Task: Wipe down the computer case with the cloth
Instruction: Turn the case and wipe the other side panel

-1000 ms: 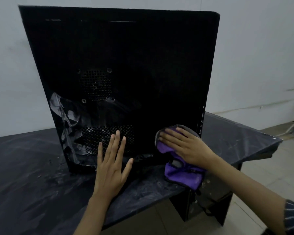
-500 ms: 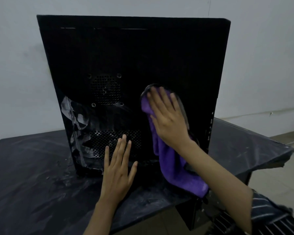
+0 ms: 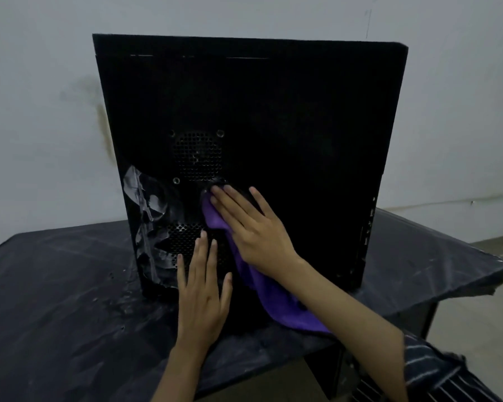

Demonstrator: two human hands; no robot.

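The computer case is standing upright on a table, a flat black metal box with its broad side panel facing the camera. Two patches of small round holes are showing in that panel: a round vent near the middle and a wider strip of mesh lower down. Torn, shiny plastic film is peeling along the panel's lower left edge.

One purple cloth, soft and fuzzy, is lying against the panel just below the round vent, its loose end hanging down to the table edge. The right hand is pressing it flat against the metal with fingers straight and slightly spread. The left hand is resting open on the lower panel over the mesh, fingers straight and close together, thumb out to the side, just beside the cloth.

The table is wearing a dark, wrinkled plastic sheet, scuffed with pale streaks. A plain pale wall is standing behind, stained beside the case. A striped sleeve is showing on the right arm at the lower right.
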